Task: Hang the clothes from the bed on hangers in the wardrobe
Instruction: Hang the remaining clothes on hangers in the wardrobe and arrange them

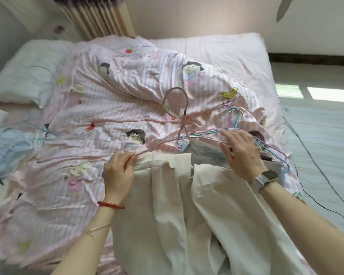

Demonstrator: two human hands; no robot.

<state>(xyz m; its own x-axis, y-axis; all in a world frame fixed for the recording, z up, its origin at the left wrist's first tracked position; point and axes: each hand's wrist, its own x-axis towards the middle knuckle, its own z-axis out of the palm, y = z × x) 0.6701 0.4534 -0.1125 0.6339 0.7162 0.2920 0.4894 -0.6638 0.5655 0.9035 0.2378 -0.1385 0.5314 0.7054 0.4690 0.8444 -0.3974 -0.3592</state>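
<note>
A pink striped cartoon duvet (107,108) is covering the bed, grey floor (316,135) lying at right. At centre, the left hand (118,171) is pinching the cream garment (173,205) and mauve hanger (179,116); the right hand (241,153), fingers straight, is pressing the hanger's other arm. No legible writing.

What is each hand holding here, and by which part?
Left hand pinches the cream garment at its top edge, by the mauve hanger's left arm end. Right hand rests over the hanger's right arm; its grip cannot be told.

Wall (187,14): pale pink, plain.
Floor (322,135): light grey, a bright sunlit patch (330,93) on it.
Headboard (99,18): beige, vertical slats.
</note>
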